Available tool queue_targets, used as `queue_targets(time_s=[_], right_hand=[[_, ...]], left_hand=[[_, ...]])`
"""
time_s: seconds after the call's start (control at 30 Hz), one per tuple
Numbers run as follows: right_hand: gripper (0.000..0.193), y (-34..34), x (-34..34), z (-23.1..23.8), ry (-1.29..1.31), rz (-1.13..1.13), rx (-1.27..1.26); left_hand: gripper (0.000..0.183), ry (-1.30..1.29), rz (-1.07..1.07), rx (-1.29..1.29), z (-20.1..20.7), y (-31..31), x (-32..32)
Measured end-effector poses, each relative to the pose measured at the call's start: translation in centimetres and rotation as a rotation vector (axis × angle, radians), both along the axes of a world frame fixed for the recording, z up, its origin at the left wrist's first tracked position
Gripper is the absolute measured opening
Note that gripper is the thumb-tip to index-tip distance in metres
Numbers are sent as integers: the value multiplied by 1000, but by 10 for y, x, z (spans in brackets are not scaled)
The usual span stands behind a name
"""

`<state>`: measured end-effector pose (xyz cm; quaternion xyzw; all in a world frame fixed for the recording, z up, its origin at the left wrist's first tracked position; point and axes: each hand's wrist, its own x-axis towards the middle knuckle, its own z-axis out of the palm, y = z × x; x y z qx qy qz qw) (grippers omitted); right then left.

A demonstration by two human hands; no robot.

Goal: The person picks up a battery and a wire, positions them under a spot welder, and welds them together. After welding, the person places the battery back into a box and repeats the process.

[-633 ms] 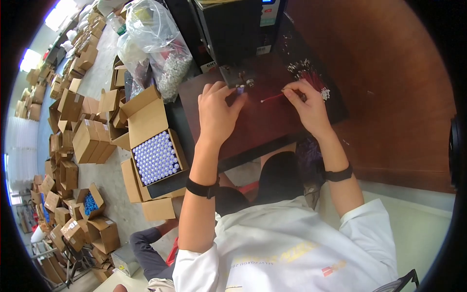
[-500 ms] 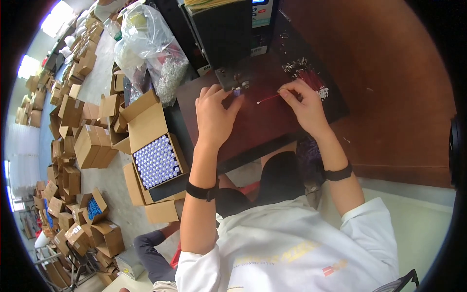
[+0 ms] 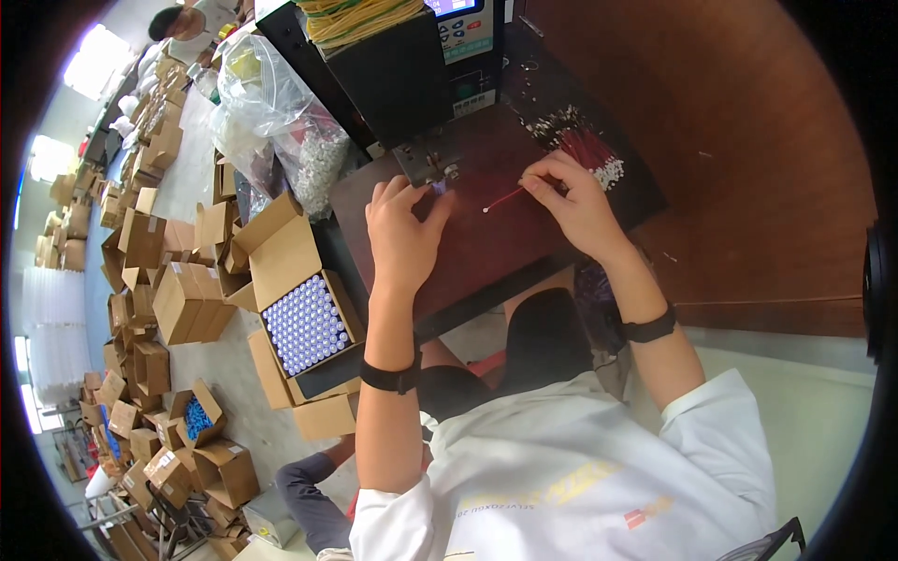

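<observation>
- Beside the left forearm, an open carton (image 3: 276,241) holds rows of purple-sleeved cells (image 3: 301,324) on end; a short reach suits it, provided the arm clears its flaps.
- The right hand (image 3: 585,206) is above the dark red-brown tabletop (image 3: 486,251), fingers pinched on one end of a red wire lead (image 3: 505,198). The lead slants toward the left hand, its white connector end free; gripping near the tip seems the best way to steer so thin a wire.
- The left hand (image 3: 402,238) has thumb and forefinger apparently closed on the sides of a single purple cell (image 3: 438,188), though blur hides the exact contact. A light, steady side grip should do.
- That cell is just beside small metal contacts (image 3: 448,172); squaring it to them likely matters more than pressing hard, and skin is best held back from them.
- To the right, a pile of red leads (image 3: 591,150) lies mostly aligned, which should ease picking one without tangling.
- Behind the contacts stands a black machine (image 3: 398,93) with keypad and lit screen, probably a spot welder; its display deserves a glance.
</observation>
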<state>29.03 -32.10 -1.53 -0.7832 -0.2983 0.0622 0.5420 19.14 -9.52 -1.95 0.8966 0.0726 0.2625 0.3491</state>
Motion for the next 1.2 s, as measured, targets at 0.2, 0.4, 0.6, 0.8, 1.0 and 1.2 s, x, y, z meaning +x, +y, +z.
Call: queue_targets(time_s=[0.2,0.4,0.6,0.8,1.0,1.2], right_hand=[[12,-2,2,-1,-20,9,9],[13,-4,4,-1,22,45,77],[14,1,2,3,65,28,83],[14,4,3,2,62,6,111],[15,4,2,2,73,-5,138],[15,4,5,-2,32,-2,96]], left_hand=[[23,-4,0,9,0,0,0],[23,-3,-6,40,-1,1,-1],[24,-7,-10,59,-3,1,0],[24,-7,-11,47,-2,0,0],[24,-38,-15,64,-2,0,0],[23,-29,-7,75,-2,-1,0]])
